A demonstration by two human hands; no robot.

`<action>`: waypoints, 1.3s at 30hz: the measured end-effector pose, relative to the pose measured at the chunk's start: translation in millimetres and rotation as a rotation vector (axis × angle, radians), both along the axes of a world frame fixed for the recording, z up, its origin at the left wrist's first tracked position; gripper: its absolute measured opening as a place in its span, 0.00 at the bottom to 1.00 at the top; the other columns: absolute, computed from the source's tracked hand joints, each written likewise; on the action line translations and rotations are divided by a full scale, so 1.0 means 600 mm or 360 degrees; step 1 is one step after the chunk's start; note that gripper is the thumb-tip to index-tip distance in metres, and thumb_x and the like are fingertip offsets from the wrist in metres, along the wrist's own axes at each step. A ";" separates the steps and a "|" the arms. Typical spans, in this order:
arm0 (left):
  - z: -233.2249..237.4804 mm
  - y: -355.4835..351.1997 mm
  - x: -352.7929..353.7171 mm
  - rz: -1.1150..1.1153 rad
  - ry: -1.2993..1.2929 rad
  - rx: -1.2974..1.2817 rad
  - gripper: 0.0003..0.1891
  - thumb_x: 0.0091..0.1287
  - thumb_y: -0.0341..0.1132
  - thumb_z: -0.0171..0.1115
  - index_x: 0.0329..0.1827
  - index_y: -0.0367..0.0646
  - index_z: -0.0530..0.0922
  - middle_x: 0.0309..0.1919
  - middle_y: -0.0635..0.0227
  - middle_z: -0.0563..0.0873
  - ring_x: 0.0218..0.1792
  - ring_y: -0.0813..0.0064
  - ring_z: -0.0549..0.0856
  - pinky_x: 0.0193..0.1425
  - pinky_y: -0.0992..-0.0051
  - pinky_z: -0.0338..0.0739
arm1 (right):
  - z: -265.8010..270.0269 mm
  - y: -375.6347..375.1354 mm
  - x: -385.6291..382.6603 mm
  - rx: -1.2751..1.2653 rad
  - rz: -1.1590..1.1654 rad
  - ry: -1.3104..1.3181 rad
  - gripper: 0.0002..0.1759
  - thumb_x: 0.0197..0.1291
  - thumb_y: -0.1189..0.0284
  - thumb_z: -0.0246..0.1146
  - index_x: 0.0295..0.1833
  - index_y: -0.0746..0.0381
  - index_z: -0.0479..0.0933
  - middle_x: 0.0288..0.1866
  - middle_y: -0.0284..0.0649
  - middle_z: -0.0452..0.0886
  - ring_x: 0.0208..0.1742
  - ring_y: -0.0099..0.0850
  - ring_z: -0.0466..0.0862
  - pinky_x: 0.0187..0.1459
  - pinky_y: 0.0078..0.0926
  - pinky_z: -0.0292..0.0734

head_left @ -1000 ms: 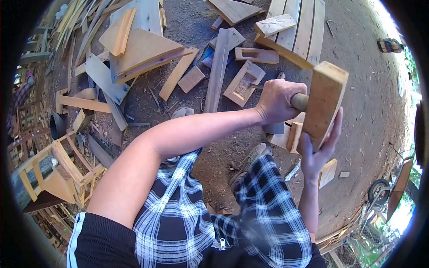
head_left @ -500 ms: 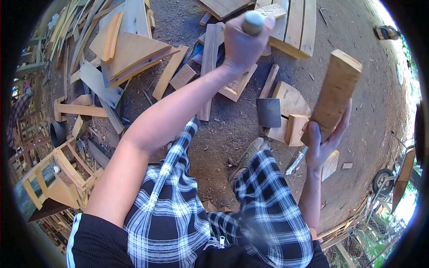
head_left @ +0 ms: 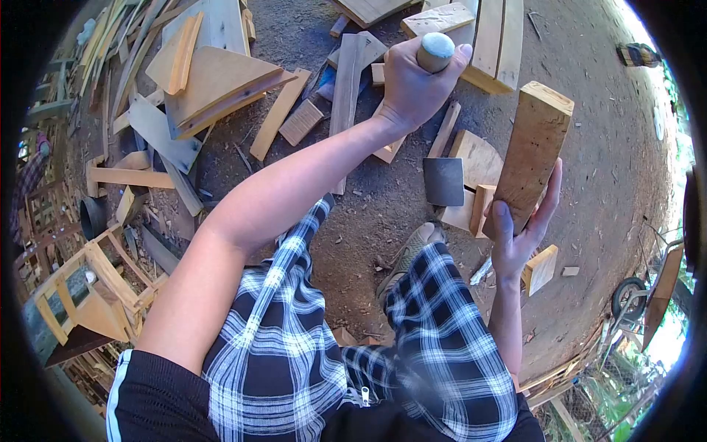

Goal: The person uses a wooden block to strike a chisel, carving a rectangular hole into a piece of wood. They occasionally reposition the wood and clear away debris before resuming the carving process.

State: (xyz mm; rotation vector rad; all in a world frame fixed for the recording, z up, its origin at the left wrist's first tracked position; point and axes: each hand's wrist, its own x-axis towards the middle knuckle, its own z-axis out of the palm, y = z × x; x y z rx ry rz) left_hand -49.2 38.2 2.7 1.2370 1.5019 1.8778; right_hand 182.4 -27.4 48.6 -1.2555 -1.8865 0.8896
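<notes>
My left hand (head_left: 421, 82) is closed around a thick round handle (head_left: 436, 51) with a pale blue-grey end facing up at me; the rest of the tool is hidden beneath the fist. Held up on the right is a long, rectangular wooden block (head_left: 532, 151), its surface worn and pitted. My right hand (head_left: 521, 239) grips its lower end, thumb across the near face and fingers behind. The handle and the block are apart. Behind the block lie wood offcuts (head_left: 477, 158) and a dark square flat piece (head_left: 443, 182) on the ground.
Boards and scraps (head_left: 221, 88) are piled at the upper left. A slatted wooden piece (head_left: 497, 44) stands at the top. Small wooden frames (head_left: 96, 287) sit at the lower left. A wheelbarrow wheel (head_left: 630, 298) is at the far right. A shoe (head_left: 412, 254) rests on the dirt ground.
The wooden block has moved left and stands a little more upright. My left hand with the handle has shifted slightly right and down, toward the block.
</notes>
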 end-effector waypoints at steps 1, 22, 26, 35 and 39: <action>0.000 0.001 0.000 0.0015 0.0014 0.0028 0.16 0.63 0.40 0.68 0.22 0.39 0.80 0.18 0.68 0.84 0.23 0.80 0.84 0.27 0.77 0.76 | 0.001 0.001 -0.001 0.0005 0.0008 0.0002 0.51 0.57 0.57 0.67 0.78 0.59 0.46 0.77 0.46 0.54 0.75 0.41 0.60 0.72 0.44 0.58; 0.001 -0.020 0.055 -0.0167 0.0072 0.0100 0.17 0.64 0.40 0.70 0.21 0.43 0.76 0.16 0.77 0.79 0.20 0.89 0.76 0.22 0.82 0.71 | 0.054 0.023 0.007 -0.0201 -0.0101 0.0467 0.42 0.52 0.70 0.63 0.72 0.65 0.55 0.60 0.52 0.74 0.55 0.40 0.80 0.52 0.31 0.77; -0.017 -0.026 0.086 -0.0221 0.0189 0.0056 0.15 0.57 0.43 0.73 0.22 0.45 0.76 0.19 0.62 0.82 0.22 0.58 0.84 0.24 0.67 0.75 | 0.055 0.021 -0.020 0.0183 0.0090 -0.0523 0.44 0.50 0.74 0.64 0.74 0.64 0.55 0.54 0.52 0.76 0.50 0.40 0.82 0.53 0.34 0.77; 0.004 -0.035 0.086 -0.0234 0.0259 -0.0042 0.17 0.60 0.40 0.73 0.23 0.42 0.75 0.15 0.64 0.79 0.16 0.70 0.80 0.21 0.71 0.71 | 0.042 0.020 -0.008 0.0506 0.0019 -0.0517 0.49 0.54 0.69 0.67 0.77 0.64 0.48 0.74 0.56 0.61 0.69 0.50 0.70 0.65 0.44 0.66; 0.000 -0.032 0.084 -0.0213 0.0309 -0.0117 0.17 0.59 0.41 0.73 0.21 0.43 0.74 0.16 0.63 0.80 0.18 0.67 0.82 0.22 0.71 0.73 | 0.032 0.017 -0.001 0.0139 0.0024 -0.0116 0.48 0.55 0.66 0.66 0.77 0.65 0.49 0.76 0.55 0.58 0.73 0.51 0.64 0.68 0.45 0.63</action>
